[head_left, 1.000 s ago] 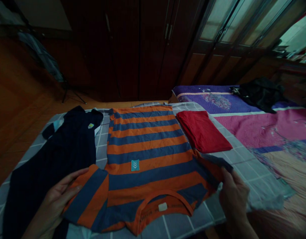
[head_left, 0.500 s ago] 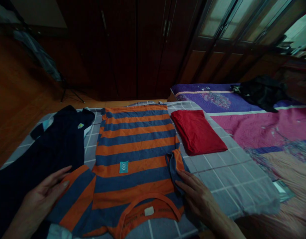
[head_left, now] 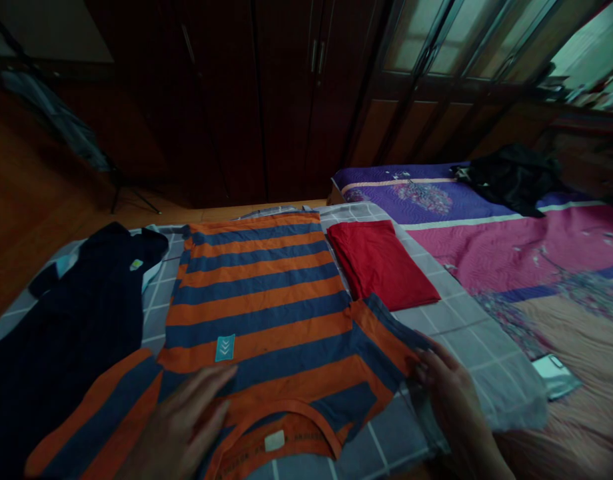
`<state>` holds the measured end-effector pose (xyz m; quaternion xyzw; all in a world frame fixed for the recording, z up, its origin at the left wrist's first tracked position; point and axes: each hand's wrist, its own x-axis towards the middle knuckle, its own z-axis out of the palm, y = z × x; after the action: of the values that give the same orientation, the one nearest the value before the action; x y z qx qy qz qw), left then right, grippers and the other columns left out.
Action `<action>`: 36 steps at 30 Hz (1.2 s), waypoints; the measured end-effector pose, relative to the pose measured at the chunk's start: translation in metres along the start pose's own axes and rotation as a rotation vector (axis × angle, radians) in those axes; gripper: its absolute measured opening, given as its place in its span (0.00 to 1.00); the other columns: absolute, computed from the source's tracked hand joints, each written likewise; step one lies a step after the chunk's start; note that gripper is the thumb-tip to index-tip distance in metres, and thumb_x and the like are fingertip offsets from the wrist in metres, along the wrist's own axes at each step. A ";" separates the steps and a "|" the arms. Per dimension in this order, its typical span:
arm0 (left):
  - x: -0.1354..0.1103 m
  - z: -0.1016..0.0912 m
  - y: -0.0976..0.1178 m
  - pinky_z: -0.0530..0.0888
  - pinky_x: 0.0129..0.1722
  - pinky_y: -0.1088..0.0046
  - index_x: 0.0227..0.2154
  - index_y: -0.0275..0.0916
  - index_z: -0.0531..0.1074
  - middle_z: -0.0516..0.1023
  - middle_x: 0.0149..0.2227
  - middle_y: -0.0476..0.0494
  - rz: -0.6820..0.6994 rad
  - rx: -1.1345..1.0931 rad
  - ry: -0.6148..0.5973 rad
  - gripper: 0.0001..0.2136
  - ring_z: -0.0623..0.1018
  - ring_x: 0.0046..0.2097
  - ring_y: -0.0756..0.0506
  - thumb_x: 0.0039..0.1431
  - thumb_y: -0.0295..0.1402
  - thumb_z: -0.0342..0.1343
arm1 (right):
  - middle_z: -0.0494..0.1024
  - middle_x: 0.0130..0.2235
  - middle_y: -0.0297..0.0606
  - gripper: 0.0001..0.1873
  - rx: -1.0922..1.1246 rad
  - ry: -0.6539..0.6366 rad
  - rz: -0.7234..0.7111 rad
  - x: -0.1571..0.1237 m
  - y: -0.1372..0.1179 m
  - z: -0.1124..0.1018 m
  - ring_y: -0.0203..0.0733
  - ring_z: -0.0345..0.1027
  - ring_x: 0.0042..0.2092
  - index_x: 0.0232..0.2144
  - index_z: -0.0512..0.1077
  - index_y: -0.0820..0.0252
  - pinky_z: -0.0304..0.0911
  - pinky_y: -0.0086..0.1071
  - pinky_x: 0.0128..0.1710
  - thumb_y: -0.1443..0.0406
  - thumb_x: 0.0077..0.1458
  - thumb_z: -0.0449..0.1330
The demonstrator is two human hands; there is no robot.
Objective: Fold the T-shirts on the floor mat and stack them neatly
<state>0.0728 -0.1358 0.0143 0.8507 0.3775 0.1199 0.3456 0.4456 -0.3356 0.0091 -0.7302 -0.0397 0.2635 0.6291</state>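
An orange and blue striped T-shirt [head_left: 266,293] lies spread out, its collar toward me and a small teal patch on its front. My right hand [head_left: 449,387] pinches the edge of the right-side sleeve, which is stretched outward. Over the shirt's left shoulder area is my left hand [head_left: 186,413], fingers apart and slightly blurred; whether it touches the cloth I cannot tell. Left of the shirt lies a dark navy garment [head_left: 86,320] with a small badge. A folded red cloth [head_left: 384,263] rests to the right of the shirt.
Beneath the clothes is a grey checked cloth [head_left: 486,367]. To the right spreads a purple and pink bedcover [head_left: 486,247] with a black garment [head_left: 511,177] on it. A pale flat object [head_left: 556,377] lies near the right edge. Dark wardrobes [head_left: 286,107] stand behind.
The right-side sleeve, folded inward before, is now pulled out to the right by my right hand. My left hand has moved from the left sleeve rightward over the shirt.
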 end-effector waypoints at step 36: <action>0.164 0.144 0.139 0.40 0.63 0.49 0.65 0.33 0.41 0.40 0.67 0.27 0.630 0.233 -0.307 0.39 0.38 0.67 0.36 0.59 0.50 0.50 | 0.78 0.27 0.39 0.25 -0.416 -0.298 -0.241 0.033 -0.036 0.022 0.43 0.70 0.28 0.32 0.76 0.65 0.64 0.31 0.25 0.47 0.43 0.62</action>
<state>0.3300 -0.1548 -0.0066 0.9669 0.0521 0.0475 0.2452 0.4740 -0.2962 0.0304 -0.7870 -0.2712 0.2774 0.4797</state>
